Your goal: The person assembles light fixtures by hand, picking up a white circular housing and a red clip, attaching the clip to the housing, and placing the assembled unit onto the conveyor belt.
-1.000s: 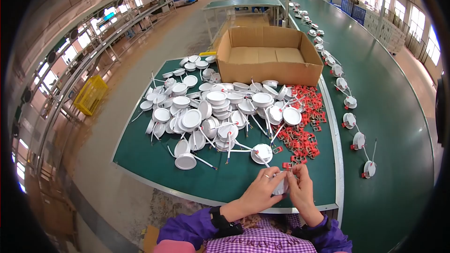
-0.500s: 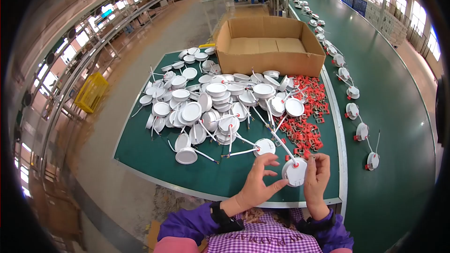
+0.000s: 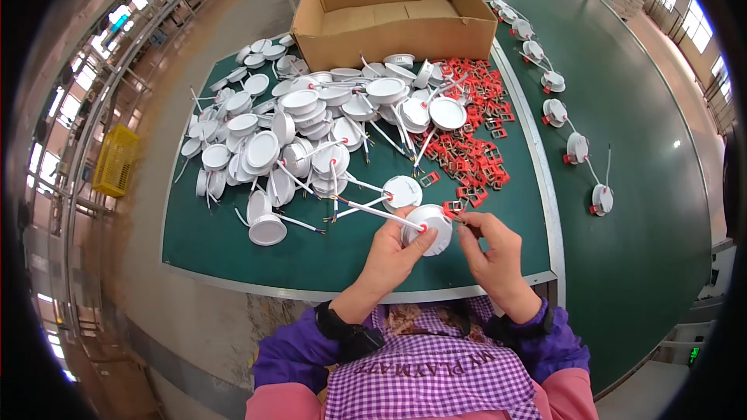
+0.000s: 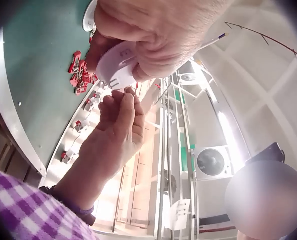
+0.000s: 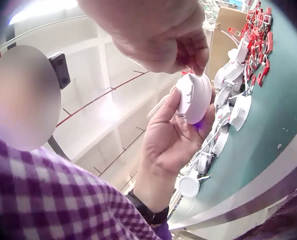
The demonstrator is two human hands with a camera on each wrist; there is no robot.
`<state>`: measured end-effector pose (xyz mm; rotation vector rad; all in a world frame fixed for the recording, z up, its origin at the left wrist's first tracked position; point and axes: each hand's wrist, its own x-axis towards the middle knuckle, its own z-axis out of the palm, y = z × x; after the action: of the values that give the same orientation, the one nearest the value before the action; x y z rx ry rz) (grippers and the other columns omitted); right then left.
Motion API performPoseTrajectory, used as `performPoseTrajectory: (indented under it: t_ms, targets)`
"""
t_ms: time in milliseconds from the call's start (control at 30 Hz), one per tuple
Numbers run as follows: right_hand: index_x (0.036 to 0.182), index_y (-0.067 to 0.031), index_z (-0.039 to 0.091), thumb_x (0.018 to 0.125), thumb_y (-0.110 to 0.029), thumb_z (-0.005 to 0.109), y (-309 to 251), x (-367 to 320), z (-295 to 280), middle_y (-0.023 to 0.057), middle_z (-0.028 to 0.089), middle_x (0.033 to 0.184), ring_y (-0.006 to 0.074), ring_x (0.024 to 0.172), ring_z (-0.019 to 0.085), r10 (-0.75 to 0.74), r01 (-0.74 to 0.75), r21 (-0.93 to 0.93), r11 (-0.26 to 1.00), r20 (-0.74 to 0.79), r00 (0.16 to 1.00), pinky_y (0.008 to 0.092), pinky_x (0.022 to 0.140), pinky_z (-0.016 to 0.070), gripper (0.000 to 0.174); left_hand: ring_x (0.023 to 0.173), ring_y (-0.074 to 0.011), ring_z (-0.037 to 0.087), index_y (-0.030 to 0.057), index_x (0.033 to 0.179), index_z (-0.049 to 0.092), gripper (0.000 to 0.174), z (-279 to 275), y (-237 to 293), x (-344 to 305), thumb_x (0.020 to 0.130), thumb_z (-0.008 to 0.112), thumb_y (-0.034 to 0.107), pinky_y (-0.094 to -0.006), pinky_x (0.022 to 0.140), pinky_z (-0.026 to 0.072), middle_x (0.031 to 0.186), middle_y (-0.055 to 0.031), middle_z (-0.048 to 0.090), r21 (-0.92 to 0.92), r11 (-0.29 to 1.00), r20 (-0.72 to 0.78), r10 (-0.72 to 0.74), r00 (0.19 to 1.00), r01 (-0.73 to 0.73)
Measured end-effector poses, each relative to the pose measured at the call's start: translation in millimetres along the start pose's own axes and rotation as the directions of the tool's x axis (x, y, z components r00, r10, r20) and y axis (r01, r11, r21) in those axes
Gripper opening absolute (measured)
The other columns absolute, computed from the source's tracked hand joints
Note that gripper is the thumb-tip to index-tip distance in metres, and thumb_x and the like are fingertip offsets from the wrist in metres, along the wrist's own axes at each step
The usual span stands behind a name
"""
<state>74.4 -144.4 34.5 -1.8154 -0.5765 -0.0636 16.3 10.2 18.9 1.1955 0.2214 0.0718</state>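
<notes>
A yellow plastic crate (image 3: 115,162) stands on the factory floor at far left, beside a green-topped work table (image 3: 233,249) that bears a loose heap of white round lamp housings (image 3: 303,124) with trailing wires. An open brown cardboard box (image 3: 393,12) sits at the table's far edge. At the near edge, a person's left hand (image 3: 393,253) cups one white round plastic lamp housing (image 3: 432,229) from below, fingers curled round its rim, holding it above the table. Its white lead (image 3: 373,211) runs up and to the left, away from the other hand. The right hand (image 3: 492,247), just to the housing's right, pinches a small clip (image 4: 130,90) between thumb and fingertips at the housing's right rim. The clip is too small to make out further. Behind this hand lies a scatter of red plastic clips (image 3: 467,136). Further right, a green conveyor belt (image 3: 646,187) carries a spaced line of white lamps (image 3: 576,147).
</notes>
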Motion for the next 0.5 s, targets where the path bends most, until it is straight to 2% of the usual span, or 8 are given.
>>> performPoseTrajectory:
  t_ms: [67, 100, 133, 200, 300, 400, 500]
  targets:
    - [0.094, 0.0019, 0.06, 0.079, 0.002, 0.062, 2, -2, 1, 0.0129, 0.061, 0.078, 0.0213, 0.065, 0.061, -0.114, 0.116, -0.104, 0.988, 0.029, 0.993, 0.0293, 0.058, 0.0476, 0.015, 0.095, -0.0113, 0.057, -0.001, 0.121, 0.045, 0.037, 0, 0, 1, 0.088, 0.059, 0.008, -0.0247, 0.083, 0.0474, 0.107, -0.0071, 0.058, 0.078, 0.997, 0.025, -0.011, 1.0, 0.009]
    - [0.095, 0.0016, 0.06, 0.077, 0.003, 0.063, 3, -3, 0, 0.0143, 0.061, 0.079, 0.0254, 0.066, 0.061, -0.167, 0.172, -0.156, 0.973, 0.045, 0.985, 0.0309, 0.058, 0.0482, 0.018, 0.094, -0.0108, 0.057, -0.0014, 0.121, 0.044, 0.038, 1, 1, 1, 0.088, 0.06, 0.008, -0.0239, 0.081, 0.0475, 0.106, -0.0068, 0.058, 0.115, 0.993, 0.008, -0.004, 1.0, 0.003]
    - [0.095, 0.0016, 0.06, 0.077, 0.003, 0.063, 2, -3, 0, 0.0143, 0.061, 0.079, 0.0254, 0.066, 0.061, -0.163, 0.168, -0.155, 0.973, 0.048, 0.985, 0.0309, 0.058, 0.0482, 0.018, 0.094, -0.0108, 0.057, -0.0014, 0.121, 0.044, 0.038, 2, -1, 1, 0.088, 0.06, 0.008, -0.0239, 0.081, 0.0475, 0.106, -0.0068, 0.058, 0.113, 0.994, 0.005, -0.009, 1.0, 0.008]
    - [0.096, 0.0012, 0.061, 0.077, 0.003, 0.063, 1, -3, -1, 0.0135, 0.061, 0.079, 0.0254, 0.067, 0.061, -0.204, 0.2, -0.218, 0.955, 0.003, 0.979, 0.0311, 0.058, 0.0481, 0.019, 0.086, -0.01, 0.059, -0.0008, 0.118, 0.048, 0.036, 4, -8, 2, 0.088, 0.061, 0.013, -0.0238, 0.073, 0.0482, 0.099, -0.0062, 0.061, 0.2, 0.975, -0.045, 0.108, 0.993, -0.096]
    - [0.097, 0.0004, 0.061, 0.077, 0.003, 0.063, 0, 1, -4, 0.0131, 0.061, 0.08, 0.0264, 0.068, 0.061, -0.167, 0.162, -0.211, 0.964, -0.008, 0.986, 0.032, 0.058, 0.0482, 0.02, 0.084, -0.0104, 0.058, -0.0015, 0.116, 0.048, 0.035, 5, -7, 2, 0.088, 0.061, 0.014, -0.0242, 0.071, 0.0477, 0.097, -0.0073, 0.06, 0.304, 0.945, -0.073, 0.151, 0.986, -0.122]
    - [0.096, 0.0002, 0.061, 0.076, 0.004, 0.063, 3, -2, 1, 0.0131, 0.061, 0.08, 0.0272, 0.069, 0.061, -0.187, 0.193, -0.205, 0.959, 0.05, 0.981, 0.0333, 0.058, 0.0483, 0.021, 0.083, -0.0112, 0.058, -0.0015, 0.116, 0.048, 0.035, 5, -12, 3, 0.087, 0.061, 0.015, -0.0249, 0.07, 0.0478, 0.096, -0.0086, 0.06, 0.347, 0.921, -0.057, 0.209, 0.976, -0.177]
    - [0.095, 0.0004, 0.061, 0.076, 0.005, 0.062, 3, -2, 2, 0.0134, 0.061, 0.081, 0.028, 0.07, 0.061, -0.171, 0.179, -0.209, 0.962, 0.056, 0.984, 0.0341, 0.059, 0.0485, 0.02, 0.083, -0.0117, 0.058, -0.0017, 0.116, 0.049, 0.035, 5, -11, 3, 0.088, 0.061, 0.015, -0.0256, 0.07, 0.0478, 0.096, -0.0092, 0.06, 0.333, 0.923, -0.023, 0.209, 0.978, -0.19]
